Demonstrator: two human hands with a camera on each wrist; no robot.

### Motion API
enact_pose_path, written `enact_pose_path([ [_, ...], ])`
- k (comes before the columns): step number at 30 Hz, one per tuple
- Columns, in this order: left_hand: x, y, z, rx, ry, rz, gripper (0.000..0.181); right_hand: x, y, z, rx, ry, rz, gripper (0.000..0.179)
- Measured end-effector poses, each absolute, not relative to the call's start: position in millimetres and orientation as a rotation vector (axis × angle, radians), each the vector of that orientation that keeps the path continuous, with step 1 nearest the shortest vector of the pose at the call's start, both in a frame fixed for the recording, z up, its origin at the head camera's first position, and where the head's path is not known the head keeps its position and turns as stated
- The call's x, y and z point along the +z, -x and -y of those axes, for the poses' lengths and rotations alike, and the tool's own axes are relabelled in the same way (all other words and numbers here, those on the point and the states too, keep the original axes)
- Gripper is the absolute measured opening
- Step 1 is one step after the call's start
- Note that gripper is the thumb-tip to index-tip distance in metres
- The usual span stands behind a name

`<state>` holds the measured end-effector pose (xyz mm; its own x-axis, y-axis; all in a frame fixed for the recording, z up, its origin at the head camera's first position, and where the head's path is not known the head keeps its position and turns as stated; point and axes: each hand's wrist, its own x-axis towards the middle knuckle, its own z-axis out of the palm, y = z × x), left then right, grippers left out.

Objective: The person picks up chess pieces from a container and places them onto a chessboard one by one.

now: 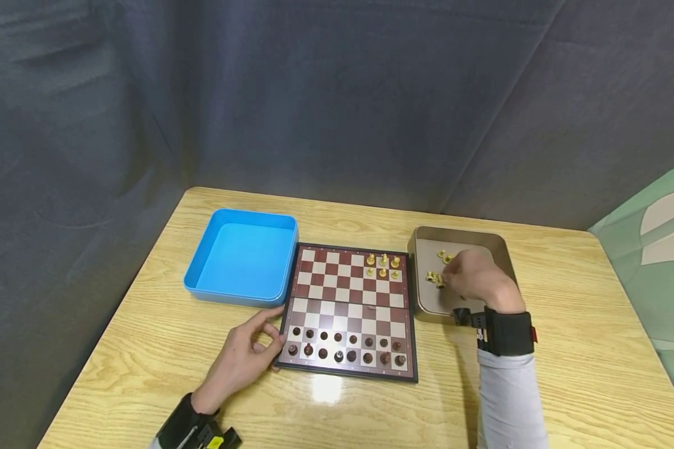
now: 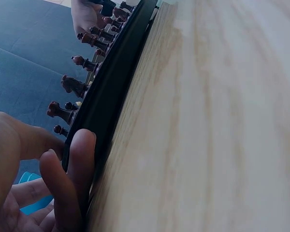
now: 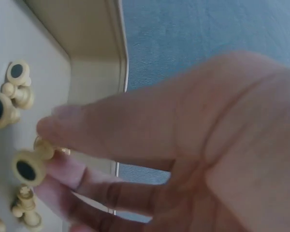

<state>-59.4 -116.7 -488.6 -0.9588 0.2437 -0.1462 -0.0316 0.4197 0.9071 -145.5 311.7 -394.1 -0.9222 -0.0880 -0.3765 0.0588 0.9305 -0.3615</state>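
My left hand [image 1: 244, 352] holds the near left corner of the chessboard [image 1: 314, 290], fingers against its black edge in the left wrist view. Dark chess pieces [image 1: 339, 356] stand in two rows along the near side. At the far right of the board, several cream pieces [image 1: 383, 272] stand in two short rows. Inside the beige tray [image 1: 420, 299], my right hand [image 1: 472, 274] pinches a cream chess piece [image 3: 29, 166] between thumb and fingers, its dark round base facing the right wrist camera. Other cream pieces [image 3: 20, 96] lie loose around it in the tray.
A blue tray [image 1: 241, 299] stands beside the board's far left side. Everything sits on a wooden table [image 1: 573, 349], with a dark cloth [image 1: 337, 112] hanging behind its far edge. The beige tray's raised walls surround the loose pieces.
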Motion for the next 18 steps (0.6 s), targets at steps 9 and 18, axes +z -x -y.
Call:
enact_pose_path([
  [9,-489,60,117,1.561,-0.181,-2.414,0.058,-395,146,-310,-0.634,-0.043,-2.692,0.021],
  [18,-489,60,117,1.566,-0.218,-2.422,0.058,-384,138,-312,-0.649,0.039,-2.765,0.013],
])
